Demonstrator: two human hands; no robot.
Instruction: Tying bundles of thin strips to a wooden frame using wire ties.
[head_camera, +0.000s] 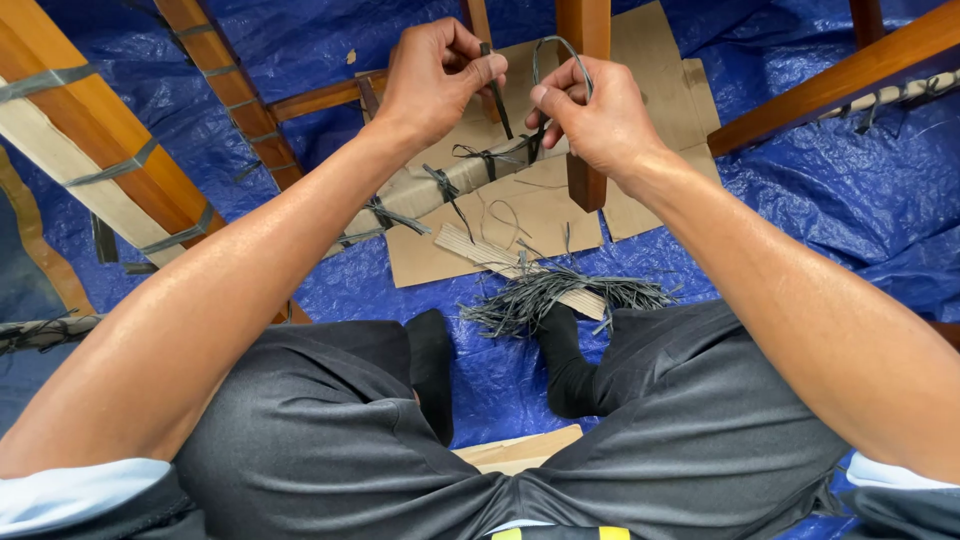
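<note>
Both my hands grip one dark strap (556, 48): left hand (435, 80) pinches an end, right hand (595, 120) closes on its loop, above the wrapped rail (440, 190) on cardboard (545, 215) over the tarp (850, 190); cut strips (560, 292) lie at the cardboard's near edge.

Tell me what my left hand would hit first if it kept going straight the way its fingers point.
Probably the right hand: the left hand points across at it, pinching one end of the dark strap between them. Depth is hard to judge; it might pass by and meet the upright wooden leg.

Bare forearms, pale blue short sleeves, dark grey trousers, black socks
</note>
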